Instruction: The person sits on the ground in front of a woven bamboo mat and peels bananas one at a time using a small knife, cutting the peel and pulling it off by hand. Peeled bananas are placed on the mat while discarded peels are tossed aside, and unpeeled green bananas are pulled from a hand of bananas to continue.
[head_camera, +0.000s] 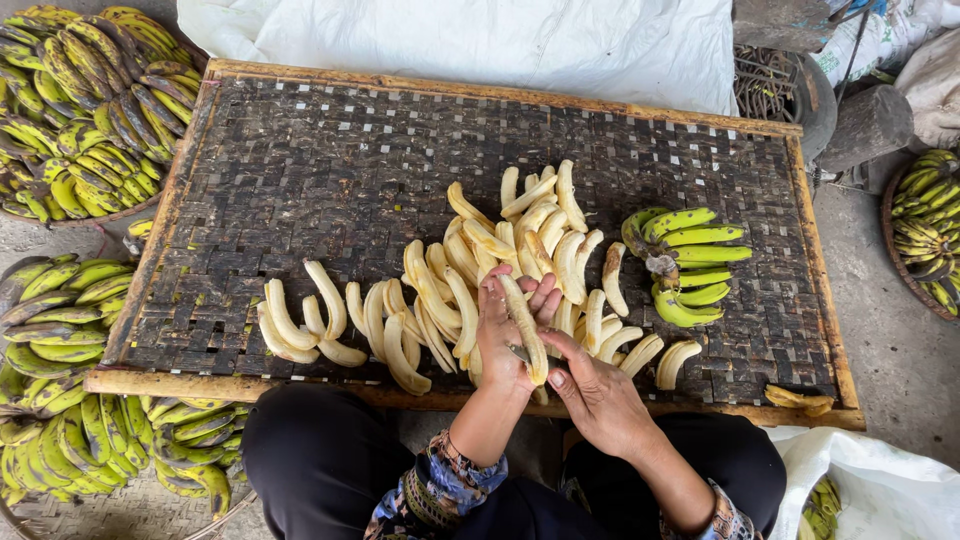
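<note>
My left hand (500, 335) holds a peeled, pale yellow banana (524, 320) upright over the near edge of a woven tray (300, 170). My right hand (600, 395) sits just below and to the right, fingers pinched at the banana's lower end; a small blade may be there, but I cannot tell. A heap of several peeled bananas (470, 270) lies on the tray around both hands. A bunch of unpeeled green bananas (690, 265) rests on the tray to the right.
Baskets of green and yellow bananas stand at the left (90, 110), lower left (60, 380) and far right (925, 225). A white sack (480, 40) lies behind the tray, another (880, 490) at lower right. Banana peel (798, 398) lies at the tray's near right corner.
</note>
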